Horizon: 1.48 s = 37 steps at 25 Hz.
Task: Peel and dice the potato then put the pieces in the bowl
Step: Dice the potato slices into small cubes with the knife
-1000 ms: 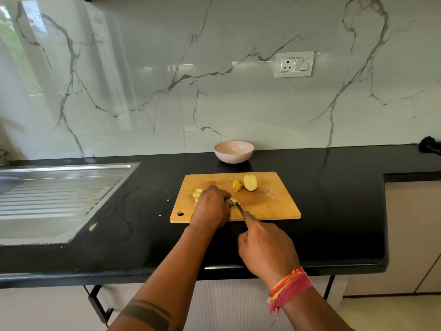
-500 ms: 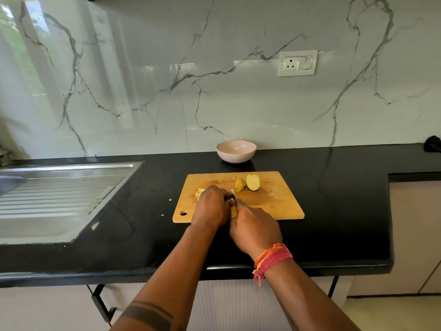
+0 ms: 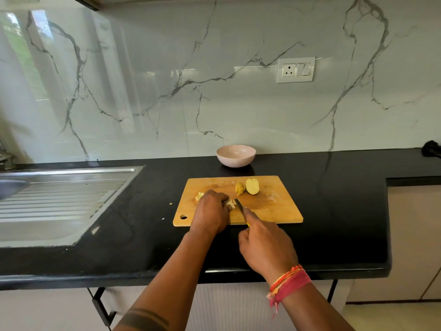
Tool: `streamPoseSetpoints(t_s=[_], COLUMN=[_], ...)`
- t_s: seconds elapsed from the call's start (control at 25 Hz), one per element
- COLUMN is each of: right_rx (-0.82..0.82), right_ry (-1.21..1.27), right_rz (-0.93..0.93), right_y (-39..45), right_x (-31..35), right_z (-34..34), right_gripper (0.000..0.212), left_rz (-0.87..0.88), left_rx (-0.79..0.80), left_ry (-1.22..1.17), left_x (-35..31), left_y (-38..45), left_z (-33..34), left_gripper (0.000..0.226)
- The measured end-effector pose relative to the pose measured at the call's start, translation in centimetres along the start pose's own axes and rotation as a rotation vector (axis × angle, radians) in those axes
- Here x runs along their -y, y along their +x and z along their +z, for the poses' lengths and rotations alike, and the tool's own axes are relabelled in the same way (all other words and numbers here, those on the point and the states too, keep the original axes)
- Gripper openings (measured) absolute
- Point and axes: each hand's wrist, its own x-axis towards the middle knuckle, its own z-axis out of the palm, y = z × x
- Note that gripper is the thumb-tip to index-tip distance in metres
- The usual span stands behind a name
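We are in the dicing step: our left hand (image 3: 211,212) holds a potato piece (image 3: 231,203) down on the board (image 3: 274,206), our right hand (image 3: 266,247) grips the knife (image 3: 239,204) beside it, so next we cut, then fill the bowl (image 3: 235,156).

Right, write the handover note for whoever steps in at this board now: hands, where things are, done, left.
Left hand holds down the potato piece being cut on the cutting board.
Right hand grips the knife, blade at that piece.
Diced bits lie on the board past the left hand; a potato half and a smaller piece wait near the board's far edge.
Bowl stands behind the board, nothing visible in it.
Done: peeling, some dicing.
Left: dice the rest, move all pieces into the bowl.
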Motion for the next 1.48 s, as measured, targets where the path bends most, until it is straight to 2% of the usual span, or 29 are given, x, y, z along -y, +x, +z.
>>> streamPoseSetpoints(t_s=[0.16, 0.44, 0.64, 0.88, 1.0, 1.16, 1.36, 1.48], right_rx=[0.023, 0.055, 0.087, 0.029, 0.035, 0.106, 0.166, 0.133], right_ry=[0.006, -0.029, -0.046, 0.082, 0.046, -0.012, 0.067, 0.117], right_rz=[-0.012, -0.037, -0.039, 0.009, 0.083, 0.151, 0.169, 0.137], right_y=[1.9, 3.4, 0.6, -0.8, 0.1, 1.3, 4.4, 5.1], right_x=[1.0, 1.6, 0.6, -0.1, 0.6, 3.1, 6.6, 5.7], right_z=[0.6, 1.5, 0.4, -0.9, -0.5, 0.9, 3.0, 2.5], right_gripper=[0.057, 0.042, 0.056, 0.058, 0.059, 0.064, 0.06, 0.062], left_rz=[-0.011, -0.015, -0.059, -0.03, -0.044, -0.177, -0.267, -0.285], left_rx=[-0.028, -0.04, -0.055, -0.168, -0.231, -0.288, -0.363, -0.375], left_ry=[0.0, 0.015, 0.04, 0.031, -0.032, -0.261, -0.426, -0.426], left_x=[0.3, 0.0, -0.3, -0.5, -0.3, 0.0, 0.9, 1.2], left_y=[-0.1, 0.2, 0.3, -0.3, -0.4, -0.7, -0.6, -0.4], left_z=[-0.1, 0.2, 0.8, 0.8, 0.1, -1.0, -2.2, -2.2], left_gripper=[0.029, 0.022, 0.02, 0.022, 0.021, 0.022, 0.024, 0.026])
